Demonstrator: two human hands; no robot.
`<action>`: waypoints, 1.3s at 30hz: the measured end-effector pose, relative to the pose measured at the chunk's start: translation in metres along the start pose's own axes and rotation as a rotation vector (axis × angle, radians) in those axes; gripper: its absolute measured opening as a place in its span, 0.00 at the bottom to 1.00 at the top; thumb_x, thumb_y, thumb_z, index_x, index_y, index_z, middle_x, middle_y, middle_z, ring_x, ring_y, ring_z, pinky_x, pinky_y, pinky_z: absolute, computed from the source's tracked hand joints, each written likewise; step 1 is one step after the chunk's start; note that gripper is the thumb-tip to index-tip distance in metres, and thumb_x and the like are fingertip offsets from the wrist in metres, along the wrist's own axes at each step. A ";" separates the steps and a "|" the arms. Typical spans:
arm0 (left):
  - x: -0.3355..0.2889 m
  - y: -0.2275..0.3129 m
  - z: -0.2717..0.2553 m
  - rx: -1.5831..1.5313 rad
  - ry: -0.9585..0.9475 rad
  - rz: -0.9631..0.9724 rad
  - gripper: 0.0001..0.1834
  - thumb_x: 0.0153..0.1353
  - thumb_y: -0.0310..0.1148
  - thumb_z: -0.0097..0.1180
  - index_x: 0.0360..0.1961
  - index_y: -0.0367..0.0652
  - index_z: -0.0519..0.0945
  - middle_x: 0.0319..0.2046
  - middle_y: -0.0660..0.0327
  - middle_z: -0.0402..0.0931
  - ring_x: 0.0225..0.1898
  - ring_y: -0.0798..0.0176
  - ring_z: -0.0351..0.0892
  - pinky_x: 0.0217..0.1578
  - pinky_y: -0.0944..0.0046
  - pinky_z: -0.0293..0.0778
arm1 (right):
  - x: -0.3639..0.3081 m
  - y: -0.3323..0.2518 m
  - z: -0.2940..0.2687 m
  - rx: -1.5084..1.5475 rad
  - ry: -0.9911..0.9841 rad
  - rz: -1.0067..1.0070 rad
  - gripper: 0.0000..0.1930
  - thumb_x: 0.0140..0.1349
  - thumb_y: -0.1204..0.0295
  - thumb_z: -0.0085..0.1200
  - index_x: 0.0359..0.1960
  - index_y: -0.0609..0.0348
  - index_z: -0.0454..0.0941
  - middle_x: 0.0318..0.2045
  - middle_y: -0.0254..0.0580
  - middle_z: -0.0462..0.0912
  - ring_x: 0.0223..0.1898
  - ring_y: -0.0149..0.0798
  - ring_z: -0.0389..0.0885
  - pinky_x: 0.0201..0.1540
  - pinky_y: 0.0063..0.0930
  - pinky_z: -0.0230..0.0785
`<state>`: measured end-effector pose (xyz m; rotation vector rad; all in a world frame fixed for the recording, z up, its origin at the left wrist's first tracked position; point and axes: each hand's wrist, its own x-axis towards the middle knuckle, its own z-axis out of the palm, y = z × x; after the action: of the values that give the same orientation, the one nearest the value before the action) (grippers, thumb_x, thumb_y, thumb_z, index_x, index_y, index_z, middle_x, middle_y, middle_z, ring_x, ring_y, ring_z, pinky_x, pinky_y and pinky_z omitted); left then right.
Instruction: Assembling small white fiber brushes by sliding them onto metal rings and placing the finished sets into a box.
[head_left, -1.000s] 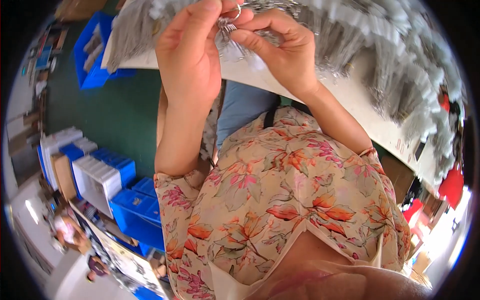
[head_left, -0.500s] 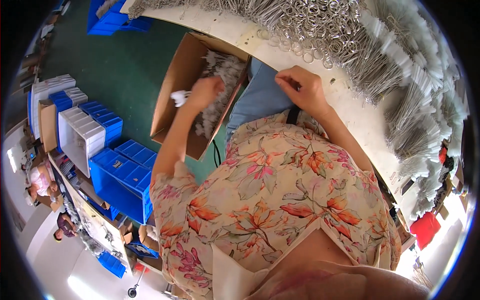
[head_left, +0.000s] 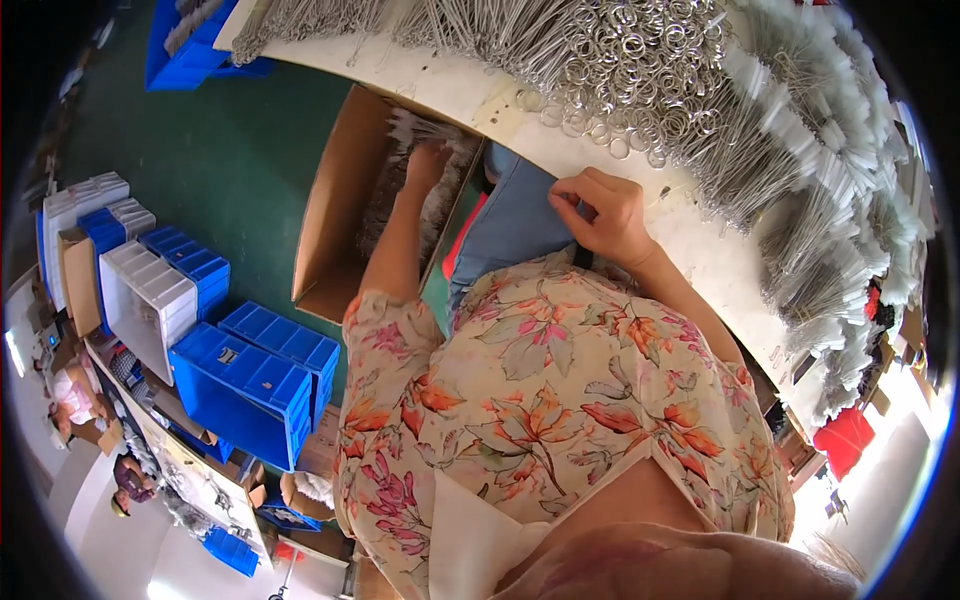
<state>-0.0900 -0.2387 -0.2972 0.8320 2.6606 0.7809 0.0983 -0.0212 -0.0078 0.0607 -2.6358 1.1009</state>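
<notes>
Inside the open cardboard box [head_left: 325, 210], my left hand [head_left: 428, 165] reaches down among thin wire brushes [head_left: 405, 125] with whitish bristle ends. Its fingers bend downward and whatever they hold is hidden. My right hand [head_left: 605, 215] hovers at the table edge, above my leg. The thumb and fingers there are curled together, and nothing shows between them. Loose metal rings [head_left: 620, 147] lie on the table beyond my right hand, in front of a heaped pile of rings [head_left: 650, 70].
Bundles of wire brushes [head_left: 810, 220] cover the right side of the table [head_left: 700, 190]. Blue crates [head_left: 245, 375] and a white crate [head_left: 150, 290] stand on the floor at left. Another blue bin [head_left: 180, 60] is at the upper left. Two people are in the distance at left.
My left hand has moved farther into the box, toward its far end. The white bristle ends that stuck out beside it no longer show there. My right hand is lowered slightly, still curled.
</notes>
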 end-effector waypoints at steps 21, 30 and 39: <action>0.275 0.347 -0.383 0.303 0.398 0.633 0.13 0.58 0.36 0.51 0.40 0.40 0.77 0.40 0.51 0.78 0.41 0.51 0.78 0.42 0.57 0.72 | 0.028 -0.007 -0.206 -0.313 0.577 -0.142 0.04 0.51 0.77 0.56 0.29 0.60 0.79 0.24 0.39 0.79 0.21 0.35 0.76 0.25 0.25 0.70; 0.303 0.344 -0.360 0.663 0.320 0.384 0.14 0.52 0.42 0.55 0.32 0.43 0.78 0.33 0.53 0.78 0.36 0.48 0.77 0.36 0.51 0.72 | 0.048 0.105 -0.356 -0.481 0.534 0.525 0.10 0.54 0.65 0.53 0.25 0.57 0.80 0.22 0.38 0.80 0.21 0.36 0.77 0.29 0.29 0.71; 0.281 0.393 -0.357 -0.492 0.522 0.707 0.10 0.61 0.31 0.46 0.40 0.41 0.77 0.24 0.62 0.78 0.24 0.65 0.77 0.28 0.66 0.72 | 0.081 0.165 -0.343 0.071 0.647 0.760 0.17 0.53 0.57 0.55 0.21 0.59 0.80 0.20 0.40 0.81 0.18 0.29 0.78 0.21 0.22 0.70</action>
<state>-0.2731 0.0497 0.1974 1.6044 2.3218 1.9494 0.0794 0.3418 0.1301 -1.1535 -2.0288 1.1434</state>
